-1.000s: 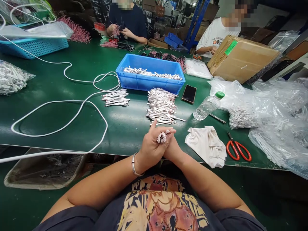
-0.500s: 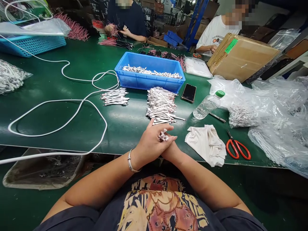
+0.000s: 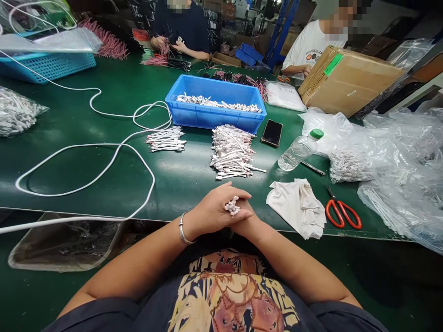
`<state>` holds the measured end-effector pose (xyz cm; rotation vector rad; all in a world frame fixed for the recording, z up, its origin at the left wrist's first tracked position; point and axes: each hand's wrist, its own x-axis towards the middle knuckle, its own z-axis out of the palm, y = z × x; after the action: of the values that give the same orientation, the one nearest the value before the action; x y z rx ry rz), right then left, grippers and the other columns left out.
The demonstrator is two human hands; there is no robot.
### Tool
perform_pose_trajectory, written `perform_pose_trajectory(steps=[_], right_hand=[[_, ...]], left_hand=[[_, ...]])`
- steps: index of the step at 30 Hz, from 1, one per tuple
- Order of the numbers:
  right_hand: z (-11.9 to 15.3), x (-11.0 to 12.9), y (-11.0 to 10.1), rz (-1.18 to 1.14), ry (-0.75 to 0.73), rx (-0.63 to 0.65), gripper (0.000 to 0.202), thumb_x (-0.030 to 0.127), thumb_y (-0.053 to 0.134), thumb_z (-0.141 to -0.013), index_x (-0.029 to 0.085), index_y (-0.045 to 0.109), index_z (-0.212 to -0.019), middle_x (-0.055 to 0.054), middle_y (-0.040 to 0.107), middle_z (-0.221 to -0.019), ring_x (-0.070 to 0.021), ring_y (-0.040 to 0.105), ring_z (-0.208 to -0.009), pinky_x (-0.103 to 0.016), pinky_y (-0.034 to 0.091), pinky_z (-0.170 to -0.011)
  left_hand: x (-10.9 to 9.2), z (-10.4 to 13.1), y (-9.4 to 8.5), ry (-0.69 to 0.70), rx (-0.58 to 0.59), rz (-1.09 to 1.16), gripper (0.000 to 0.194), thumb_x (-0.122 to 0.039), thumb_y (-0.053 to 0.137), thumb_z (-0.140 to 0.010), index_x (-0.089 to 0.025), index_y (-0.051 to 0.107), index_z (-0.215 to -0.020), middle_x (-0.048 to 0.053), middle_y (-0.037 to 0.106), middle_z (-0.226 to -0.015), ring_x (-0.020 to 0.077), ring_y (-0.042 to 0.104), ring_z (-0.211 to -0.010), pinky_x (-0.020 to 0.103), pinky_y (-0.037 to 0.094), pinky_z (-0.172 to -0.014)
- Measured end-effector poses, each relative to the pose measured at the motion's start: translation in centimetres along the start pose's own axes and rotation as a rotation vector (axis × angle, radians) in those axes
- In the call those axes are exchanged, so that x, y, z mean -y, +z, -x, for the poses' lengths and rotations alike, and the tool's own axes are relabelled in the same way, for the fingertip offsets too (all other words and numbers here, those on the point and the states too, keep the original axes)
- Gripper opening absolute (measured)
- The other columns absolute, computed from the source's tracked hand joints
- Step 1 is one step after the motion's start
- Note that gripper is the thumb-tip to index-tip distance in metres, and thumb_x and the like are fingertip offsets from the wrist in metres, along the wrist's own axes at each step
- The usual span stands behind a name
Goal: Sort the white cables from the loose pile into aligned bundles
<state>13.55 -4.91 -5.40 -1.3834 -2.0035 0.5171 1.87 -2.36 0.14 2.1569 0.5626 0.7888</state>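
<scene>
My left hand [image 3: 212, 208] is curled around a small bundle of white connector pieces [image 3: 232, 206], whose ends stick out between thumb and fingers. Beneath and against it lies my right hand [image 3: 246, 221], its fingers mostly hidden behind the left one. Both hands are at the table's front edge. Just beyond them a thick pile of white cable pieces [image 3: 231, 150] lies on the green table [image 3: 187, 184]. A smaller pile [image 3: 166, 139] is to its left. Behind the piles stands a blue bin [image 3: 214, 117] with more white pieces inside.
At the right are a phone [image 3: 272, 133], a bottle [image 3: 297, 150], a white cloth [image 3: 294, 207], red-handled scissors [image 3: 342, 213] and plastic bags [image 3: 401, 170]. A white cord [image 3: 100, 177] loops across the left. Two people sit across the table beside a cardboard box [image 3: 349, 83].
My hands have drawn back slightly toward my body, away from the big pile, with the bundle still in the left hand. The fingers no longer overlap the pile's near edge.
</scene>
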Motion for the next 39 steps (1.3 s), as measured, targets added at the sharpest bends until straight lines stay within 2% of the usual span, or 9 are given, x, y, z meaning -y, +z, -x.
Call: perform_pose_trajectory(steps=[5,9,13,17,20,23,26,30,39], right_hand=[[0.8,0.4,-1.0,-0.020,-0.069,0.092,0.024,0.020,0.050,-0.079,0.022,0.064,-0.099,-0.005,0.066,-0.098,-0.0236,0.061,-0.094,-0.036,0.051,-0.085],[2.5,2.2,-1.5,-0.265,0.004,0.096,0.032,0.028,0.050,-0.083,0.023,0.058,-0.113,-0.008,0.063,-0.108,-0.0238,0.058,-0.104,-0.042,0.049,-0.089],[4.5,3.9,-1.2,-0.974,0.376,0.421,0.029,0.042,0.057,-0.081,0.020,0.062,-0.100,-0.005,0.066,-0.087,-0.0186,0.065,-0.077,-0.032,0.056,-0.063],[5.9,3.9,-0.3,-1.427,0.652,0.609,0.037,0.047,0.069,-0.068,0.011,0.062,-0.073,-0.004,0.063,-0.063,-0.0106,0.057,-0.043,-0.017,0.040,-0.032],[6.7,3.5,0.1,-1.477,0.673,0.584,0.037,0.044,0.069,-0.069,0.008,0.061,-0.064,-0.003,0.059,-0.050,-0.0056,0.047,-0.031,-0.012,0.029,-0.025],[7.5,3.1,0.3,-1.471,0.753,0.552,0.033,0.038,0.071,-0.067,0.007,0.062,-0.064,-0.003,0.060,-0.051,-0.0066,0.051,-0.034,-0.012,0.036,-0.029],[8.0,2.6,0.3,-1.504,0.873,0.542,0.030,0.032,0.075,-0.063,0.006,0.064,-0.073,-0.006,0.065,-0.065,-0.0121,0.063,-0.049,-0.014,0.048,-0.040],[7.8,2.2,0.2,-1.536,0.960,0.574,0.031,0.027,0.073,-0.064,0.005,0.066,-0.084,-0.010,0.067,-0.077,-0.0186,0.068,-0.069,-0.017,0.054,-0.053],[7.8,2.6,0.4,-1.514,1.035,0.602,0.034,0.020,0.082,-0.052,0.005,0.065,-0.077,-0.004,0.065,-0.066,-0.0149,0.067,-0.062,-0.016,0.051,-0.053]], left_hand=[[0.2,0.3,-1.5,0.024,0.151,0.092,0.045,-0.033,0.067,-0.074,-0.026,0.057,-0.117,0.008,0.063,-0.119,0.0238,0.053,-0.116,0.047,0.026,-0.108],[-1.3,0.7,-2.5,-0.001,0.244,0.237,0.025,-0.026,0.060,-0.080,-0.028,0.066,-0.104,0.004,0.067,-0.111,0.0222,0.055,-0.115,0.047,0.025,-0.109],[-2.7,1.6,-1.6,-0.344,0.144,0.552,0.020,-0.031,0.054,-0.084,-0.022,0.070,-0.092,0.007,0.071,-0.098,0.0216,0.066,-0.094,0.038,0.049,-0.089],[-2.4,2.6,0.2,-0.604,0.097,0.776,0.025,-0.037,0.057,-0.081,-0.016,0.071,-0.084,0.009,0.072,-0.088,0.0207,0.068,-0.083,0.031,0.054,-0.074],[-1.7,3.8,0.9,-0.659,0.072,0.896,0.029,-0.033,0.065,-0.076,-0.017,0.067,-0.099,0.010,0.070,-0.102,0.0225,0.064,-0.096,0.034,0.051,-0.084],[-1.7,5.6,1.0,-0.670,0.135,0.845,0.046,-0.030,0.070,-0.071,-0.020,0.059,-0.115,0.010,0.066,-0.111,0.0239,0.062,-0.101,0.035,0.050,-0.084],[-1.7,7.5,1.3,-0.696,0.173,0.695,0.034,-0.037,0.057,-0.081,-0.017,0.063,-0.108,0.006,0.068,-0.082,0.0163,0.063,-0.071,0.027,0.050,-0.064],[-0.8,9.0,2.9,-0.860,0.058,0.807,0.036,-0.043,0.052,-0.083,-0.013,0.063,-0.100,-0.004,0.050,-0.050,0.0065,0.044,-0.040,0.018,0.035,-0.042],[0.1,9.2,4.6,-0.878,-0.209,0.650,0.027,-0.038,0.066,-0.073,-0.011,0.062,-0.072,0.000,0.059,-0.064,0.0075,0.049,-0.054,0.019,0.040,-0.053]])
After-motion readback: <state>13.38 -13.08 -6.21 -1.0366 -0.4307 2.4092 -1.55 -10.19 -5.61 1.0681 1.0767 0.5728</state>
